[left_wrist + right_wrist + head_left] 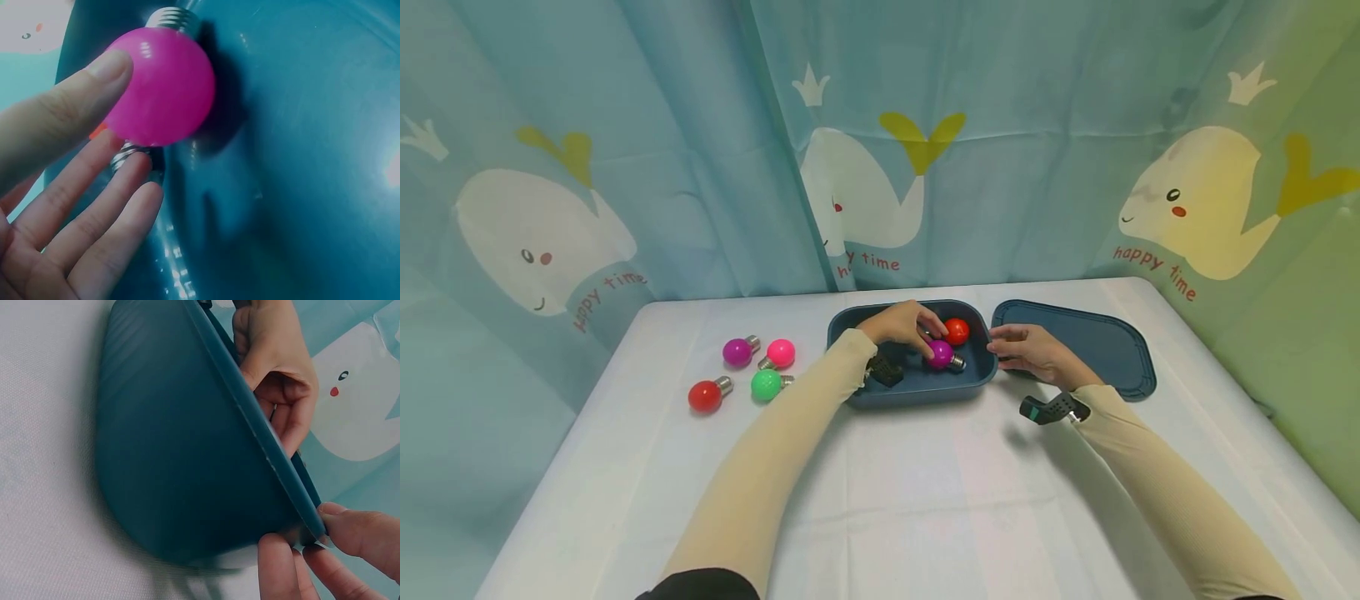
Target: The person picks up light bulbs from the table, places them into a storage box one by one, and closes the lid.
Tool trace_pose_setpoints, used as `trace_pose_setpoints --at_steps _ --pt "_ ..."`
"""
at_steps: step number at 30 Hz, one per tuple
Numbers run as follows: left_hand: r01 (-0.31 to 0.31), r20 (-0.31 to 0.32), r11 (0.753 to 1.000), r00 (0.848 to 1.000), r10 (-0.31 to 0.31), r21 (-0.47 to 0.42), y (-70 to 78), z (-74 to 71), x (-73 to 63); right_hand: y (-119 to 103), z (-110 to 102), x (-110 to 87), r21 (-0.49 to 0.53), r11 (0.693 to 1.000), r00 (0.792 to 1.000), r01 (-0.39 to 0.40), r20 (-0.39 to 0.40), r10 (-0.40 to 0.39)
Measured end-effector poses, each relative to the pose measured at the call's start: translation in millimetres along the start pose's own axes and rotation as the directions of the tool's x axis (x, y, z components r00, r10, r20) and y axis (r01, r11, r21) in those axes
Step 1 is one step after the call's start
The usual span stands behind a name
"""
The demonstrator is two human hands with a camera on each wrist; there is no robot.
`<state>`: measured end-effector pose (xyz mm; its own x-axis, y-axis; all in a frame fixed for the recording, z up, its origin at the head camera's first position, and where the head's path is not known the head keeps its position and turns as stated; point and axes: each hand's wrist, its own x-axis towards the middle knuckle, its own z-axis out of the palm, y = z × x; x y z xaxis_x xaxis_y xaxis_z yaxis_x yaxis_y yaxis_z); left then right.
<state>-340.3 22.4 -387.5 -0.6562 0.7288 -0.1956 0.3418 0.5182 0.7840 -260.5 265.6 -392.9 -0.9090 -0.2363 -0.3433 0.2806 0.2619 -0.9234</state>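
A dark blue box (917, 396) stands on the table with a purple light bulb (938, 356) and a red light bulb (957, 332) inside. My left hand (904, 323) reaches into it, beside the purple bulb. In the left wrist view, the thumb lies over the edge of that bulb (169, 94), which looks pinker there; the other fingers are extended and spread below it. At the box's right end my right hand (1033, 352) pinches the rim, thumb on the rim and fingers outside, as the right wrist view of the box (181, 444) shows.
Left of the box lie a purple bulb (737, 352), a pink bulb (781, 353), a green bulb (766, 385) and a red bulb (705, 397). A dark blue lid (1097, 346) lies on the right, partly behind my right hand. A whale-patterned curtain (715, 167) hangs behind the white table (925, 500).
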Motion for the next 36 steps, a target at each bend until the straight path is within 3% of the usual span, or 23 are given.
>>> trace_pose_setpoints --at_steps 13,20,30,36 --pt "-0.066 0.032 0.998 0.997 0.065 0.025 4.9 -18.8 -18.6 1 -1 0.6 0.006 1.000 1.000 0.010 0.011 -0.010" --pt "-0.031 0.034 0.997 0.999 0.029 0.067 14.6 -33.3 -36.0 2 -2 1.5 -0.012 1.000 1.000 0.010 0.010 -0.010" --pt "-0.041 0.023 0.996 0.999 0.040 0.075 26.5 -47.9 -72.6 0 -1 -0.1 -0.005 1.000 1.000 0.007 0.016 -0.007" --pt "-0.063 0.013 0.992 0.998 0.062 0.108 25.7 -50.1 -97.5 -1 0 -0.4 0.013 1.000 1.000 0.003 0.022 -0.003"
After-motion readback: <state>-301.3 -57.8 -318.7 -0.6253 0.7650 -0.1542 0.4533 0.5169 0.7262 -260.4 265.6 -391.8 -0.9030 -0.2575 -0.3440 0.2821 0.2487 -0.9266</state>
